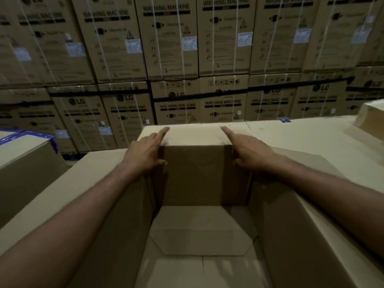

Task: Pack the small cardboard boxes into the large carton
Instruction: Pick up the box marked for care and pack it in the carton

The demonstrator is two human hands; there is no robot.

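The left hand (pixel 145 154) and the right hand (pixel 249 152) clasped a small cardboard box (pixel 195 163) by its two sides, index fingers laid along its top, at the far end of the open large carton (pixel 116 215). Placement seemed under way; next, lowering it flush against the far wall.

Large carton (pixel 116 215): brown, open top, flaps folded outward, floor mostly bare, flat cardboard sheet on bottom. Small cardboard box (pixel 196 173): plain brown, closed, upright, at carton's far end, lower part inside, top above rim.
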